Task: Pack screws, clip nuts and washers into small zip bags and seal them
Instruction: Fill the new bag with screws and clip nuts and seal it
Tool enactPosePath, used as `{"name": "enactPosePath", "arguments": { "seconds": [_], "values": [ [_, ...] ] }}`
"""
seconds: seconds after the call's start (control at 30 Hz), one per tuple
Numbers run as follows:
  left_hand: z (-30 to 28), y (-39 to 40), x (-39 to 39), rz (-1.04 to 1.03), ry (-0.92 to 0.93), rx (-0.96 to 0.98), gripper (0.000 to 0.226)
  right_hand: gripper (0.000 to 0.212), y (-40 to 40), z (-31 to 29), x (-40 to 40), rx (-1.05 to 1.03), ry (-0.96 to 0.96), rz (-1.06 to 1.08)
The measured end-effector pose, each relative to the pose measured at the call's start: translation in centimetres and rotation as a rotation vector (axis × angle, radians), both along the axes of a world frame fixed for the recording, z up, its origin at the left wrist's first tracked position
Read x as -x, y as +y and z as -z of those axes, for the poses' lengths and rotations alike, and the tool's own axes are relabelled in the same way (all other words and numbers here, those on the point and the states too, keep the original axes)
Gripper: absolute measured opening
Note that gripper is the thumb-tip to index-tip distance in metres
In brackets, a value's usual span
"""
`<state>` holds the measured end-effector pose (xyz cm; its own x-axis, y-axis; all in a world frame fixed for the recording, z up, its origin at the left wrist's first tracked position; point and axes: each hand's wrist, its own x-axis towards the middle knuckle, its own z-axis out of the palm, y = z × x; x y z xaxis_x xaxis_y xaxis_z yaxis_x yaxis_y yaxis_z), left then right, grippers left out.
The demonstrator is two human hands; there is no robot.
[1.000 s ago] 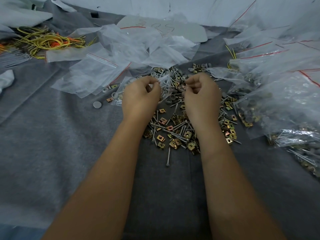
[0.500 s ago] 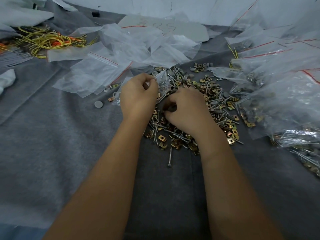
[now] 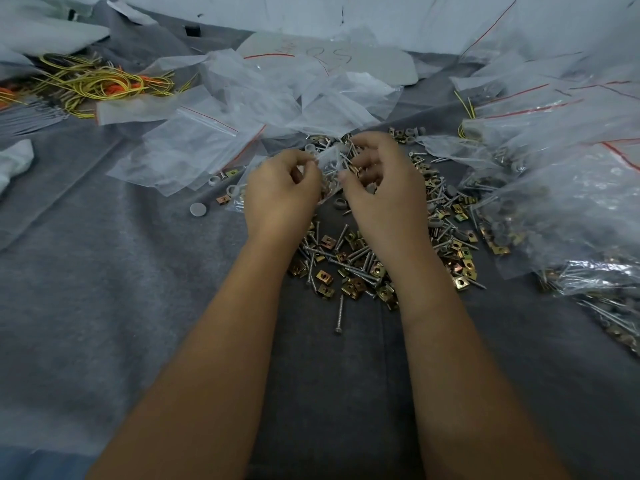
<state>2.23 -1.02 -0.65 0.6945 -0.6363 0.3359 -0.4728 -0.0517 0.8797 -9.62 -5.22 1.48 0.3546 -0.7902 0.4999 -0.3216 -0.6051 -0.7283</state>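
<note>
Head view shows the left hand (image 3: 280,192) pinching the left edge of a small zip bag (image 3: 330,168) while the right hand (image 3: 381,195) pinches its right side, the bag held just above a pile of screws (image 3: 346,261) on grey cloth (image 3: 121,289)

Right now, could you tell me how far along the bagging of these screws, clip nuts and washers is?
Done: filled bags piled at the right. In hand: the left hand pinches a small zip bag with screws inside; the right hand is at its mouth. Left: the loose pile on the grey cloth and empty bags.
</note>
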Motion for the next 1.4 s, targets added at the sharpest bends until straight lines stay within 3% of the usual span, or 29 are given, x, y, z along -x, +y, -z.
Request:
{"name": "enactPosePath", "arguments": {
  "seconds": [0.1,0.23,0.33,0.43,0.6,0.8,1.0,1.27,1.4],
  "values": [
    [-0.2,0.0,-0.4,-0.094,0.109,0.122,0.016,0.017,0.0,0.1,0.3,-0.023,0.088,-0.007],
    [-0.7,0.3,-0.9,-0.215,0.215,0.314,0.017,0.02,0.3,0.0,0.1,-0.042,0.336,-0.176],
    [-0.8,0.3,-0.9,-0.232,0.248,0.356,0.018,0.027,0.7,0.2,-0.6,0.07,0.551,-0.279],
    [-0.8,0.2,-0.8,-0.201,0.25,0.338,0.018,0.03,0.5,0.4,-0.5,0.119,0.648,-0.221],
    [-0.4,0.0,-0.8,-0.142,0.235,0.252,0.021,0.022,-0.1,0.7,0.4,0.12,0.615,-0.047],
    [0.0,-0.2,-0.3,-0.033,0.076,0.049,0.021,0.014,0.3,0.9,-0.5,0.221,0.622,0.035],
    [0.2,-0.2,-0.3,-0.012,0.048,-0.015,0.015,0.007,0.5,0.9,-0.6,0.155,0.537,0.054],
    [0.3,-0.3,-0.2,0.01,-0.014,-0.066,0.014,0.014,-0.2,0.3,-0.2,0.001,0.099,0.194],
    [0.4,-0.2,-0.3,0.003,-0.014,-0.07,0.015,0.018,-0.4,0.2,0.1,-0.098,0.095,0.182]
  ]
}}
